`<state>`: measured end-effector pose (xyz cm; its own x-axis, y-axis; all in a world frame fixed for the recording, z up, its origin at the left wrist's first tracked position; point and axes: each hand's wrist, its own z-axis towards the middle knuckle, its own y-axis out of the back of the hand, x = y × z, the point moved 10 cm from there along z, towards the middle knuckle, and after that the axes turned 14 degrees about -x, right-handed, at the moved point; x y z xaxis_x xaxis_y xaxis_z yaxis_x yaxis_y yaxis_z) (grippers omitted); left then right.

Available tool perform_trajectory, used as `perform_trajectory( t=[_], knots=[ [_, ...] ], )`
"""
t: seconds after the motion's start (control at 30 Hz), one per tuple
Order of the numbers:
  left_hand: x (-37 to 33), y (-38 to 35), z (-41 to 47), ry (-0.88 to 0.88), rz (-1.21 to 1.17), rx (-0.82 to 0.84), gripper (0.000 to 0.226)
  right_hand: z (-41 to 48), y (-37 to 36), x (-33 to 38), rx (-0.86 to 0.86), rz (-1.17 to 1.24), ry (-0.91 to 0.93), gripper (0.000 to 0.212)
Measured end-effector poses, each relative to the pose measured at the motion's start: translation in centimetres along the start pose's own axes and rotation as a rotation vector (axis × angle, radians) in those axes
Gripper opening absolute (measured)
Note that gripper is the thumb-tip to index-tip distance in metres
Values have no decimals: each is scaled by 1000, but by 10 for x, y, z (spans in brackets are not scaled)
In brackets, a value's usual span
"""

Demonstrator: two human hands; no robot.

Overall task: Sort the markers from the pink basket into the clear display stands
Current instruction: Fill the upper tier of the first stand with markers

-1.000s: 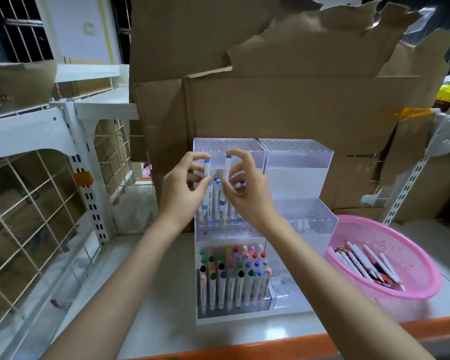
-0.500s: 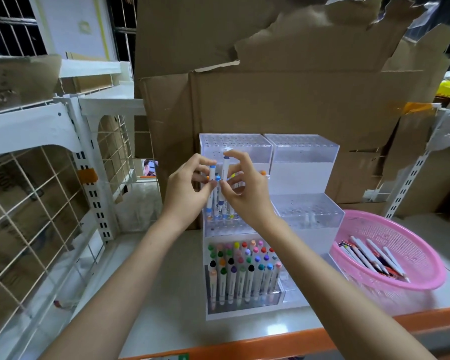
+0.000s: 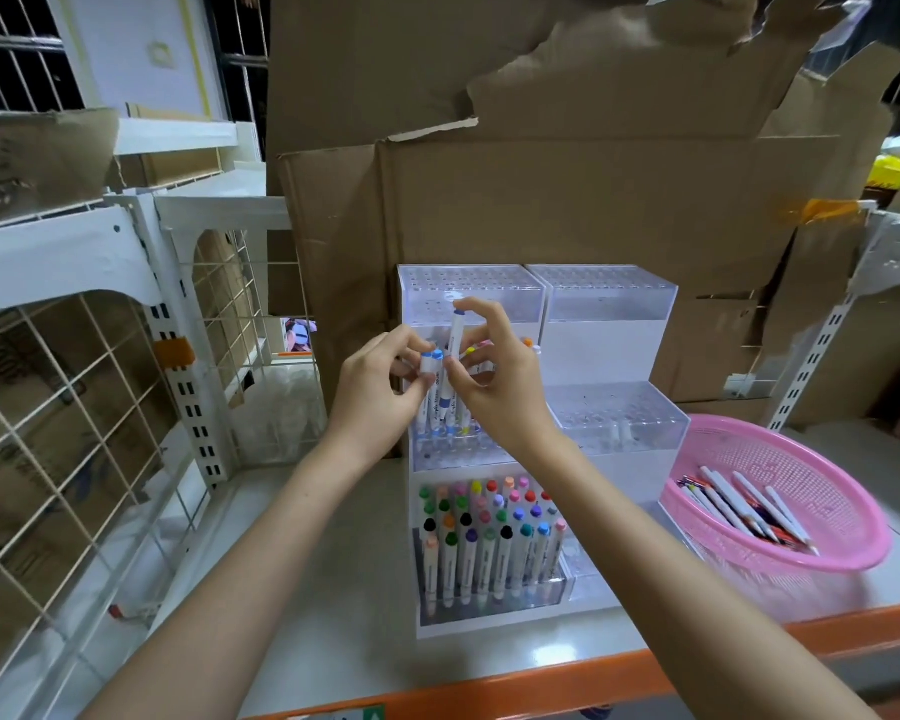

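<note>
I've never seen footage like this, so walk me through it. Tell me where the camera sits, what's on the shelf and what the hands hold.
No machine here: a person works with bare hands, and the one picture comes from a camera worn on the head, looking down over both forearms. The left hand grips two light-blue-capped markers; the right hand pinches a blue-capped marker, held higher. Both are at the middle tier of the left clear display stand, whose front tier is packed with coloured markers. A second stand beside it holds very few. To the right, a pink basket holds loose markers. All rests on a grey shelf with an orange edge, cardboard behind.
</note>
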<state>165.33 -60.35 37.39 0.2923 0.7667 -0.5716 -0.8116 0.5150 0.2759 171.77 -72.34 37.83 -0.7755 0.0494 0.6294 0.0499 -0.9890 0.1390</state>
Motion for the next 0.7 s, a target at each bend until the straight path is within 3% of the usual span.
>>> perform_trajectory(
  t=[0.43, 0.7],
  knots=[
    [5, 0, -8, -14, 50, 17, 23, -1, 2, 1, -27, -8, 15, 48],
    [-2, -2, -10, -122, 144, 47, 24, -3, -2, 2, -13, 1, 16, 49]
  ],
)
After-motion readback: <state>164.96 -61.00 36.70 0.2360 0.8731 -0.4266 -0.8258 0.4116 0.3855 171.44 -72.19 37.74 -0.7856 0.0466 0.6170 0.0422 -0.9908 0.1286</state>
